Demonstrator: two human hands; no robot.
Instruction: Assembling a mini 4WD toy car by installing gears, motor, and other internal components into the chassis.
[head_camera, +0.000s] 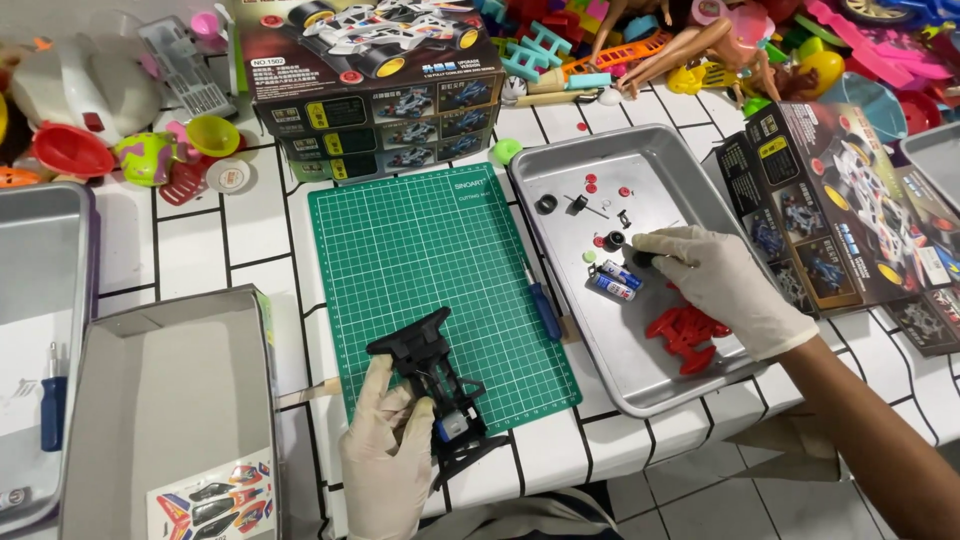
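Observation:
My left hand (385, 455), in a pale glove, grips a black toy car chassis (432, 385) over the near edge of the green cutting mat (440, 270). My right hand (715, 280), also gloved, reaches into the metal tray (640, 390) and pinches a small black wheel-like part (640, 258). Two small batteries (613, 281) lie just left of its fingers. A red plastic part (683, 333) rests under the wrist. Small black and red pieces (590, 200) are scattered at the tray's far end.
A blue-handled screwdriver (545, 310) lies between mat and tray. Stacked toy car boxes (370, 80) stand behind the mat, more boxes (830, 210) at right. An open grey box (165, 400) with a sticker sheet sits at left, another tray (40, 330) beyond it. Toys crowd the back.

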